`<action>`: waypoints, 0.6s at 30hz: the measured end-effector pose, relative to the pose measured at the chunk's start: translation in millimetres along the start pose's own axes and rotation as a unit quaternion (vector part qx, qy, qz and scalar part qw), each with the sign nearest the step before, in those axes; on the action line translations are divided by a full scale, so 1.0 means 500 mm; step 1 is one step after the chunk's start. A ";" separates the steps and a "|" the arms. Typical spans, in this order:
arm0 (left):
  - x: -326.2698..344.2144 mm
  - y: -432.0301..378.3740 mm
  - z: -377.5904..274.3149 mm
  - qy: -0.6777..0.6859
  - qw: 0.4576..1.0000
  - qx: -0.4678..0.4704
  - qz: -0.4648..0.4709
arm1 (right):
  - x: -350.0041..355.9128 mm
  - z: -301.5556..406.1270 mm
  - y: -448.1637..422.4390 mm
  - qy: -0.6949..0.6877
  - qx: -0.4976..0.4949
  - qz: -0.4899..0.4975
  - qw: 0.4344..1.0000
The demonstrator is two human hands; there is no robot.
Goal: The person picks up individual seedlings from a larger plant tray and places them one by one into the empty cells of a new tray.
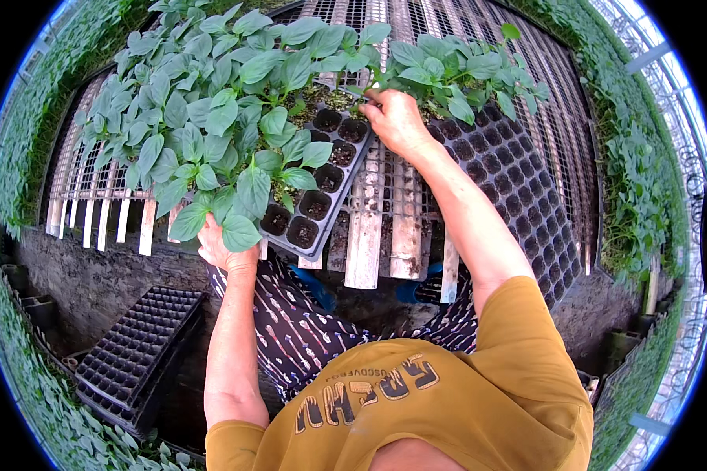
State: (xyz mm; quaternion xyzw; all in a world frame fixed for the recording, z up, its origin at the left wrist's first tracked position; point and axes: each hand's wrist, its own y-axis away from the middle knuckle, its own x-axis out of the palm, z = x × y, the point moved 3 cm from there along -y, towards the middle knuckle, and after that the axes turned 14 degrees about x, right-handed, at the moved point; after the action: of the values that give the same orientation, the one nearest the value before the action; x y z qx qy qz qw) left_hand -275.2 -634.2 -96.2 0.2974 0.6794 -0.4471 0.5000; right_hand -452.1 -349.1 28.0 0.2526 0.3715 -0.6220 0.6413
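Observation:
A black plastic seedling tray (320, 250) lies at an angle before me on the slatted bench. Broad-leaved green seedlings (212, 112) cover its left and far parts, while cells along its right and near edges hold dark soil without plants. My right hand (396, 120) is at the tray's far right corner, its thumb and fingers pinched at a seedling stem (377, 79). At the tray's near left side is my left hand (227, 247), with fingers hidden under the leaves; whether they grip a stem or the tray cannot be seen.
Another cell tray (518, 188) lies to the right, with leafy seedlings (448, 65) at its far end. Black mesh covers the bench's pale slats (363, 235), whose ends jut toward my legs. Stacked cell trays (141, 347) stand low at left. Dense seedling beds (630, 176) line both sides.

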 end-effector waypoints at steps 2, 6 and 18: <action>-0.011 0.006 -0.002 -0.018 0.999 0.014 -0.042 | 0.021 -0.001 -0.012 -0.022 -0.024 -0.007 0.999; -0.034 0.008 -0.016 -0.008 1.000 0.010 0.000 | 0.025 0.001 -0.013 -0.041 -0.042 -0.037 0.998; 0.032 0.013 0.029 -0.035 0.999 0.023 -0.010 | -0.056 0.012 0.037 -0.244 -0.009 -0.027 0.969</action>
State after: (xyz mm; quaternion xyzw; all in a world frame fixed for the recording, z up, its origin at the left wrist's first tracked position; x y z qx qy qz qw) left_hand -268.9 -645.1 -114.9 0.2861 0.6538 -0.4781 0.5119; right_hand -431.3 -334.8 51.0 0.0775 0.2161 -0.6789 0.6974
